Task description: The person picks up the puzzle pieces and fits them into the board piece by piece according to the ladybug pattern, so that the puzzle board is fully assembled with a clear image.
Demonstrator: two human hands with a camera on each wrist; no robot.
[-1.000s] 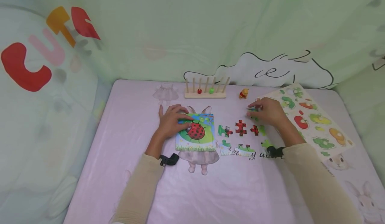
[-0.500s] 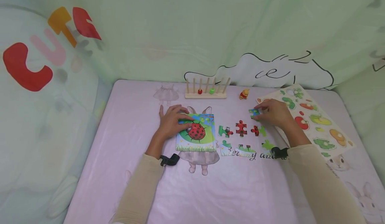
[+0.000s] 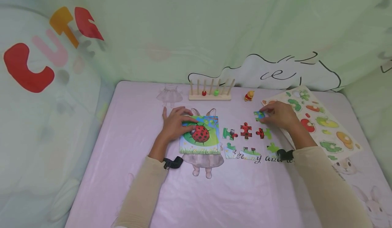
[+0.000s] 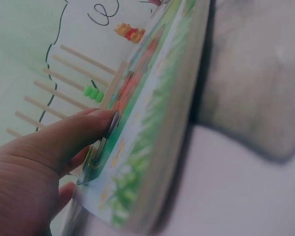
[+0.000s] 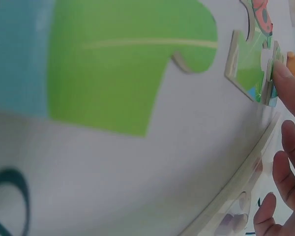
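Note:
In the head view, a ladybug jigsaw board lies on the table. My left hand rests on the board's upper left part, thumb touching the picture, fingers spread over its edge. Beyond the thumb, the left wrist view shows the board's grassy side. To the right, my right hand pinches a blue-and-green puzzle piece between thumb and fingers, at or just above the table. Several loose pieces lie between the hands, among them a red spotted piece and a green-and-red piece.
Behind the board stands a wooden peg rack with a red and a green bead. A small bear figure sits right of it. A vegetable picture board lies at the right, partly behind my right hand. Fabric walls surround the table.
My right hand has shifted slightly right, bringing more of the blue-and-green puzzle piece into view. In the last half second it barely moves. My left hand stays on the board.

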